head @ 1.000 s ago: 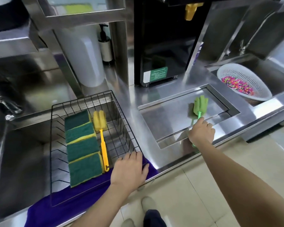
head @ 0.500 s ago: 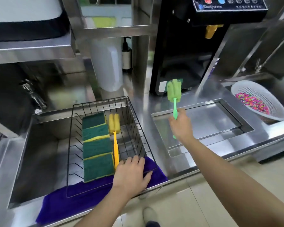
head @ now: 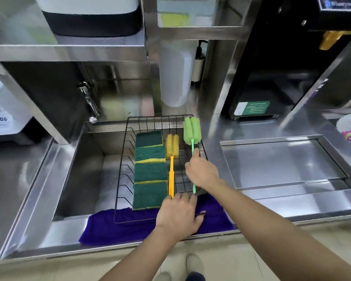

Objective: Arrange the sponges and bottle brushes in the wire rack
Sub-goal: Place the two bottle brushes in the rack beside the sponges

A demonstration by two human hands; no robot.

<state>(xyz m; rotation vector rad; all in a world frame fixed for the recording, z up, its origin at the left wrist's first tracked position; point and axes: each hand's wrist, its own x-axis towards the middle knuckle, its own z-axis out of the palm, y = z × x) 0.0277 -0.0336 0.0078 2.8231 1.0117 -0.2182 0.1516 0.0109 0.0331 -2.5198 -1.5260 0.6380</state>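
The green bottle brush [head: 191, 130] sits over the wire rack's [head: 130, 126] right side, beside the yellow brush [head: 171, 157] and four sponges [head: 150, 169]. Your right hand [head: 201, 171] grips its handle; your left hand [head: 178, 213] clasps the rack's front edge.

Black wire rack [head: 128, 159], glossy steel counter [head: 272, 126], rough green sponges [head: 150, 173].

Commercial kitchen: stainless counters [head: 272, 126], sink [head: 79, 169]

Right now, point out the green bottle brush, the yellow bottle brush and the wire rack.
green bottle brush [head: 191, 130], head view, on its foam head.
yellow bottle brush [head: 172, 146], head view, on its foam head.
wire rack [head: 159, 117], head view, on its far rim wire.
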